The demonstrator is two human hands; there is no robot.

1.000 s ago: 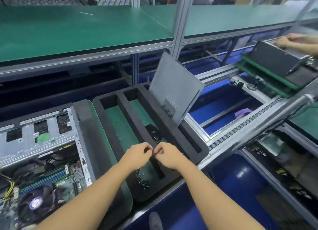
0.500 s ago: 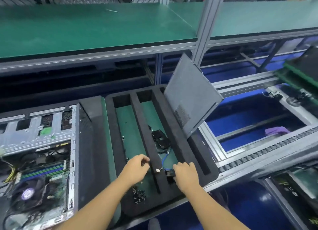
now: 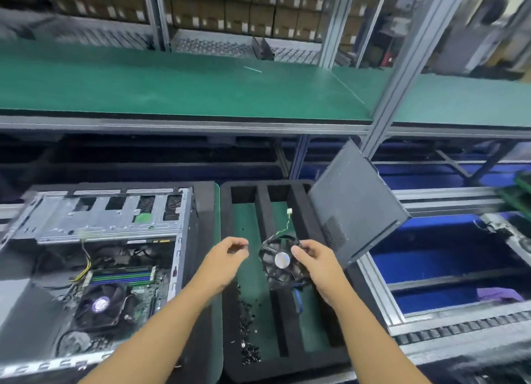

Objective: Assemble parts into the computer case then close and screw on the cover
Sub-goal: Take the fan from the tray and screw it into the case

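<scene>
We look down at two bare hands over a black foam tray (image 3: 304,199) with long slots. The right hand (image 3: 319,264) grips a black case fan (image 3: 283,261) by its right edge, thumb across the front, and holds it just above the tray. The fan's thin cable (image 3: 283,228) trails up to a white connector (image 3: 289,211). The left hand (image 3: 227,254) hovers just left of the fan with fingers curled toward the thumb; we cannot tell whether it pinches anything. A scatter of small dark screws (image 3: 248,352) lies in the tray's left slot. A grey cover panel (image 3: 356,199) leans tilted against the tray's right side. Left of the tray lies the open computer case (image 3: 115,220), with a cooler fan (image 3: 100,303) on its board. A green shelf (image 3: 172,85) runs above.
</scene>
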